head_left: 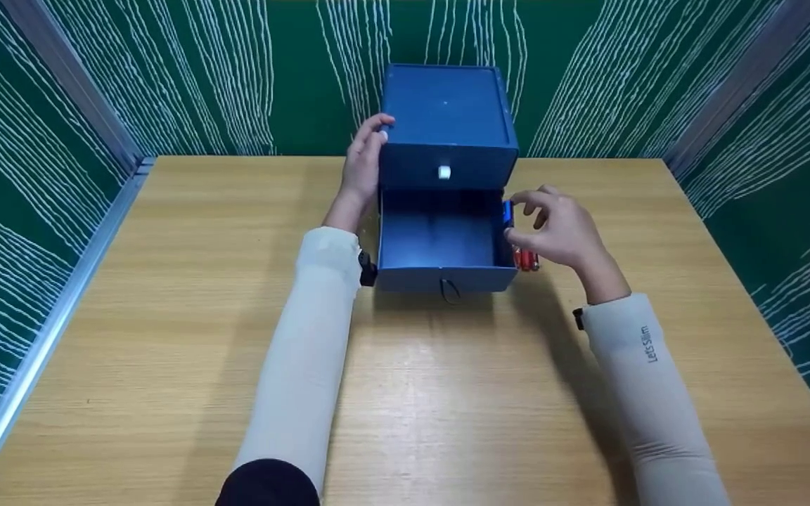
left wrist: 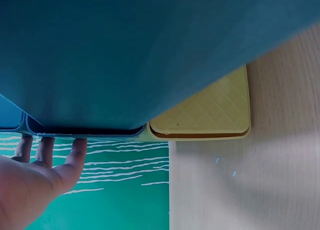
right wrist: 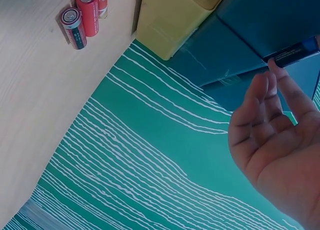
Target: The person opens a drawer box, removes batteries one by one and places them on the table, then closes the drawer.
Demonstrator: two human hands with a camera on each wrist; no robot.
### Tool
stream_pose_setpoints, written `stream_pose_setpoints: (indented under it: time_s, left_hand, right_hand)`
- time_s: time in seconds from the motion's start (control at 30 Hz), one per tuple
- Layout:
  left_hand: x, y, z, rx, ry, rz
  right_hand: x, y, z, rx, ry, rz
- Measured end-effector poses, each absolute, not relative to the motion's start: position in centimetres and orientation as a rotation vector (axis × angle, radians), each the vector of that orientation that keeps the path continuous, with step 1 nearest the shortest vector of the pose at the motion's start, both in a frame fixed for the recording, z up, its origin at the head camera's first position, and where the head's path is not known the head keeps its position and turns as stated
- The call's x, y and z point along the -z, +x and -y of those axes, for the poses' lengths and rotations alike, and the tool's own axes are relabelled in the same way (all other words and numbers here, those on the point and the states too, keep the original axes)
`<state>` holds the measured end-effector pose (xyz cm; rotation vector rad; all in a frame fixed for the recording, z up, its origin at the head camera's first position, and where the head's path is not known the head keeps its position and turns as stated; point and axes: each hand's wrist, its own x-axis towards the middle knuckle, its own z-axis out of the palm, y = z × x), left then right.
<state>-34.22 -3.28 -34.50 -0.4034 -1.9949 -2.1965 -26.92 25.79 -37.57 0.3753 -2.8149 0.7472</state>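
A blue drawer unit (head_left: 446, 105) stands at the back of the table, its upper drawer in place and the drawer below (head_left: 440, 280) pulled out. My left hand (head_left: 361, 165) rests against the unit's left side, with fairly straight fingers touching its edge in the left wrist view. At the right wall of the pulled-out drawer, my right hand (head_left: 563, 225) pinches a blue battery (head_left: 508, 213) between thumb and fingers. The dark blue battery (right wrist: 295, 52) shows against the unit in the right wrist view. Several red batteries (right wrist: 89, 14) stand on the table beside the unit.
A yellow bottom section (left wrist: 210, 105) of the unit sits under the blue ones. The wooden table (head_left: 187, 281) spreads out in front. Green walls with white lines (head_left: 229, 77) enclose the back and sides.
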Motion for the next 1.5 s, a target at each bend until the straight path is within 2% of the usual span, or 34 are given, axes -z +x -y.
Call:
stream_pose_setpoints:
  time_s: [1.5]
  left_hand:
    - [34.5,-34.2,3.3,2.128,-0.400,2.046]
  right_hand:
    - [41.8,-28.2,-27.7,-0.743,0.215,2.964]
